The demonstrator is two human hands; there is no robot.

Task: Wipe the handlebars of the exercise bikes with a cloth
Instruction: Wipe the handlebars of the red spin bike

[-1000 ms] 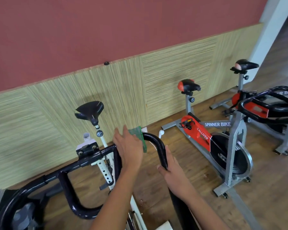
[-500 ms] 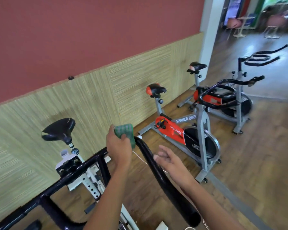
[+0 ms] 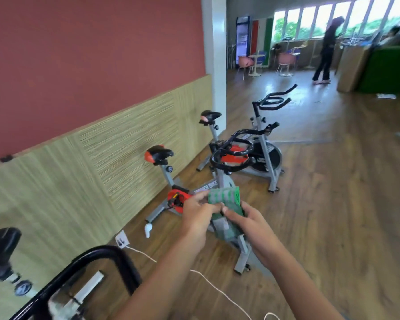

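**While the left hand and right hand share the cloth, it sits apart from the handlebars**

The green cloth is at the centre of the view, up in the air and held from both sides. The left hand pinches its upper edge from 9 o'clock, with thumb and fingers curled on the fabric. The right hand grips the lower part from 4 o'clock, its thumb laid on the front. The rest of the cloth hangs down between the two wrists.

The near handlebar is a black tube that curves through the view at 7 o'clock, under the left forearm and well apart from the cloth. A red and grey bike stands behind the cloth. Its black handlebar loop is at 12 o'clock from the cloth, and its saddle is at 10 o'clock. Farther off, at 1 o'clock, a far handlebar rises on a grey post.

A white cable runs over the wooden floor from a socket at 8 o'clock towards 6 o'clock. A person stands far off at 1 o'clock, near the windows.
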